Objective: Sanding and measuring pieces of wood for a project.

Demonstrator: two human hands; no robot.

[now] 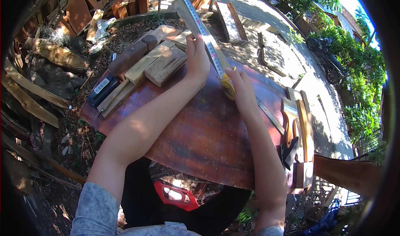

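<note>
My left hand is closed on a long, flat wooden piece that slants up and away over the table. Along that piece runs the pulled-out blade of a tape measure. My right hand grips the tape measure's yellow case at the near end, thumb on top. Beyond my right fingers, a thin metal ruler lies on the reddish-brown tabletop. Left of my left hand are several wooden blocks, and a dark brown wooden piece lies behind them.
A black object with a white label sits at the table's left edge. On the right are a paintbrush, a black-bladed tool and wooden strips. A red frame-like object shows below the table. Scrap wood is piled left.
</note>
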